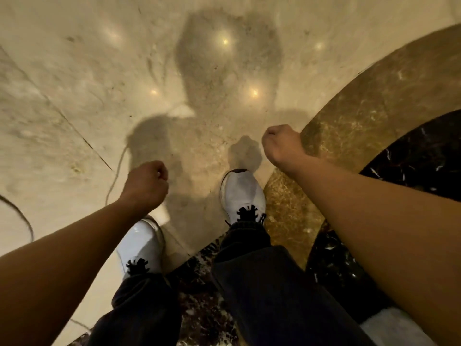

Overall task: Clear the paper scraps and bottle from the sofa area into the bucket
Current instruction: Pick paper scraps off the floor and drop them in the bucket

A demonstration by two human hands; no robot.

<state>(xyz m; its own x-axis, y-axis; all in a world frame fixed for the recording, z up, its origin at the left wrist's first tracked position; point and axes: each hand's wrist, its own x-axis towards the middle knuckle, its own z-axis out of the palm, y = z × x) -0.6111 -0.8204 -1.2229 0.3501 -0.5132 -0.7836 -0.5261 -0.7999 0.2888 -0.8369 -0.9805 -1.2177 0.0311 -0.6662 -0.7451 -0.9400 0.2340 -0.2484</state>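
Bare forearms lead to the left hand and right hand, each grip curled together, apparently empty, above polished beige marble floor. Scraps, bottle, bucket unseen; likely walking, next locating them.

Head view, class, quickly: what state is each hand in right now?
Left hand: closed in a loose fist, nothing visible in it.
Right hand: closed in a fist, nothing visible in it.
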